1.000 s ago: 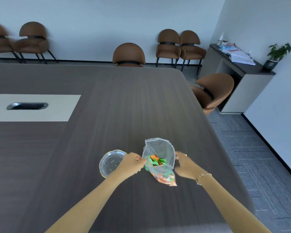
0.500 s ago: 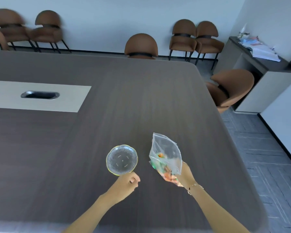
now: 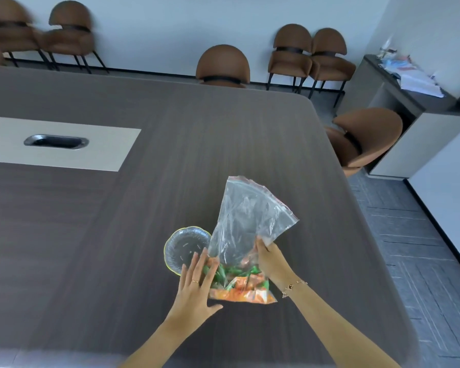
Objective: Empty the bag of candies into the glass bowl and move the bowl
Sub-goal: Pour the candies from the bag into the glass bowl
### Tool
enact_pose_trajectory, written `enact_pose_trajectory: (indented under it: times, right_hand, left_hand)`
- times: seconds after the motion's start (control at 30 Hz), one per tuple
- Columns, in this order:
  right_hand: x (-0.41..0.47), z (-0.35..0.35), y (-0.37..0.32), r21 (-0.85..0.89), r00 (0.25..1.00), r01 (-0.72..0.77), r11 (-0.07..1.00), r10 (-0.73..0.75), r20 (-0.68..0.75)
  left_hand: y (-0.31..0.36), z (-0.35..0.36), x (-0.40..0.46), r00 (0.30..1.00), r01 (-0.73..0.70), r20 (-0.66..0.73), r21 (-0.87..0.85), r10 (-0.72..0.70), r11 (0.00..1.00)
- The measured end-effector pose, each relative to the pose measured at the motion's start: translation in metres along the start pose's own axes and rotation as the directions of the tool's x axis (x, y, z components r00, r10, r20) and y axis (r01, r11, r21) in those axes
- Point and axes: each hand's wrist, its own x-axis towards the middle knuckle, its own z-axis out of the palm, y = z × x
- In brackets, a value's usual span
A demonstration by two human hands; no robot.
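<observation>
I see the bag [image 3: 246,229] upright on the table [image 3: 117,235], mouth end up, candies [image 3: 237,285] bunched at its bottom, green and orange; right hand [image 3: 272,261] pinches the bag's right side mid-height, fingers closed on the plastic; left hand [image 3: 195,285] flat against the bag's lower left, fingers spread, gripping nothing; bowl [image 3: 183,249] sits just left of the bag, behind the left fingertips, looks empty; bag's edge overlaps its rim from my view; chairs [image 3: 223,65] along the far wall.
</observation>
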Motion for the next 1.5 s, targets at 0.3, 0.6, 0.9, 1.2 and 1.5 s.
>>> enact_pose_trajectory:
  times: [0.3,0.6,0.9,1.2,1.5]
  right_hand:
    - [0.008,0.037,-0.01,0.087,0.955,-0.248,0.965,0.229,0.187]
    - [0.004,0.08,-0.021,-0.146,0.933,-0.223,0.964,0.254,0.254]
    - [-0.011,0.1,-0.009,0.042,0.874,-0.362,0.931,0.324,0.362]
    - [-0.022,0.102,0.005,0.155,0.93,-0.192,0.969,0.129,0.344]
    - [-0.045,0.098,0.015,-0.059,0.919,0.206,0.977,-0.172,0.356]
  left_hand:
    - [-0.004,-0.015,-0.011,0.973,0.033,-0.224,-0.086,-0.052,0.996]
    - [-0.028,-0.018,-0.039,0.942,0.266,-0.14,-0.245,-0.305,0.932]
    - [-0.036,-0.038,-0.03,0.924,0.289,-0.087,-0.479,-0.372,0.829]
    - [-0.044,-0.043,-0.03,0.9,0.37,-0.022,-0.488,-0.435,0.791]
    - [-0.053,-0.05,-0.024,0.88,0.449,0.107,-0.504,-0.463,0.737]
